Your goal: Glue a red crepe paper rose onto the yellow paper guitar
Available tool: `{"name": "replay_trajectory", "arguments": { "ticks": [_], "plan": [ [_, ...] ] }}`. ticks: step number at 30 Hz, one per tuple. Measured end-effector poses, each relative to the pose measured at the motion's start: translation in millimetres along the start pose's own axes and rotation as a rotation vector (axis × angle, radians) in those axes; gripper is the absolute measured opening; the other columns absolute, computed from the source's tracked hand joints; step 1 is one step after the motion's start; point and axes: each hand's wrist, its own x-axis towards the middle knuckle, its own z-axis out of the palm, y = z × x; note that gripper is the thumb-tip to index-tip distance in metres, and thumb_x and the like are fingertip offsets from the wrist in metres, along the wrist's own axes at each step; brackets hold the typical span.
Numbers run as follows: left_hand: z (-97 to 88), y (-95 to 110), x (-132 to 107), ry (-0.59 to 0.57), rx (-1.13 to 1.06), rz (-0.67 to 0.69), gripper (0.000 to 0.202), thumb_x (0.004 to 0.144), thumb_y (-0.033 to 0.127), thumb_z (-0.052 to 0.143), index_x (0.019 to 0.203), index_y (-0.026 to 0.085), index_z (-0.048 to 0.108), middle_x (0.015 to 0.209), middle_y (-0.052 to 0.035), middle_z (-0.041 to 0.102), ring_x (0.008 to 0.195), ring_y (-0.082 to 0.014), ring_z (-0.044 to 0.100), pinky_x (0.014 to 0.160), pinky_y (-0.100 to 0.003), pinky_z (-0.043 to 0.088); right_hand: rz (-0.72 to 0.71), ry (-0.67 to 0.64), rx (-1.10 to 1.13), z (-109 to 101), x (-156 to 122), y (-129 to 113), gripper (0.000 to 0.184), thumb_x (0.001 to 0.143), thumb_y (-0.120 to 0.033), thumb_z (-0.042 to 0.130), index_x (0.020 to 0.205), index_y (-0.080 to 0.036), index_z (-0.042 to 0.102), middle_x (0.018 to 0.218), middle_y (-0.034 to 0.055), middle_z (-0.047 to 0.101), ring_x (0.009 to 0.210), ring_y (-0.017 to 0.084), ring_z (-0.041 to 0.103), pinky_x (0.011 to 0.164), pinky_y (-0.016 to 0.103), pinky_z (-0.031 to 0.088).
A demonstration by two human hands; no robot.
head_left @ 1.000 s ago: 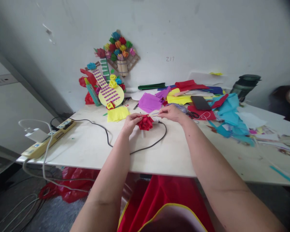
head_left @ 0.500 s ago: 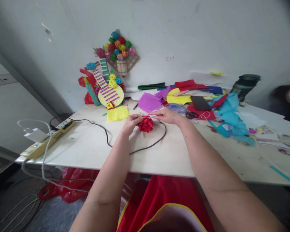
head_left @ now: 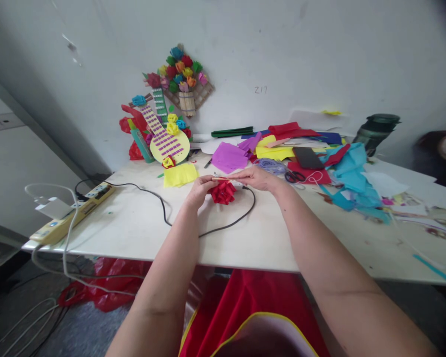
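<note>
A red crepe paper flower (head_left: 223,193) hangs just above the table, its petals facing me. Along its top edge runs a thin pale stick (head_left: 223,179), held level. My left hand (head_left: 200,191) pinches the left end of this stick beside the flower. The fingers of my right hand (head_left: 255,177) are stretched together and close on the stick's right end. Behind the flower, partly hidden by it and my right hand, lies a white device (head_left: 238,184) with a black cable (head_left: 228,225); its kind cannot be made out.
A power strip (head_left: 74,213) lies at the left. Behind my hands are a yellow sheet (head_left: 181,175), purple paper (head_left: 229,157), scissors (head_left: 294,177) and a phone (head_left: 309,158). Blue scraps (head_left: 351,173) and a dark bottle (head_left: 377,133) stand right. Flower-decorated crafts (head_left: 170,146) lean on the wall.
The red flower has turned and shifted slightly left below the stick. The stick's pale length shows more clearly between my fingers. Both hands stay nearly in place.
</note>
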Motion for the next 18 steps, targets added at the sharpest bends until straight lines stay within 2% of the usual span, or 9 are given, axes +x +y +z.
{"name": "replay_trajectory", "arguments": {
  "ticks": [6,10,18],
  "plan": [
    [3.0,2,-1,0.032,-0.109,-0.003,0.022,0.061,0.034,0.063,0.062,0.013,0.058,0.053,0.0015,0.05,0.047,-0.0077,0.043,0.046,-0.021,0.034,-0.016,0.027,-0.066,0,0,0,0.031,0.085,-0.026,0.055,0.113,-0.031,0.065,0.1,-0.0009,0.072,0.08,0.014,0.063,0.072,0.023,0.043],
    [4.0,1,0,0.042,-0.08,-0.006,0.024,0.061,0.036,0.065,0.061,0.013,0.056,0.051,0.0031,0.046,0.045,-0.0064,0.04,0.045,-0.02,0.031,-0.025,0.043,-0.137,-1,0,-2,0.03,0.085,-0.025,0.056,0.112,-0.034,0.065,0.103,-0.0017,0.071,0.085,0.015,0.064,0.074,0.024,0.044],
    [0.8,-3,3,0.024,-0.007,-0.002,0.026,0.062,0.037,0.068,0.065,0.012,0.061,0.051,0.0008,0.052,0.045,-0.0076,0.044,0.047,-0.022,0.031,-0.05,0.06,-0.252,-2,-1,-9,0.029,0.087,-0.027,0.053,0.111,-0.039,0.064,0.11,-0.0033,0.068,0.099,0.017,0.064,0.08,0.026,0.045]
  ]
}}
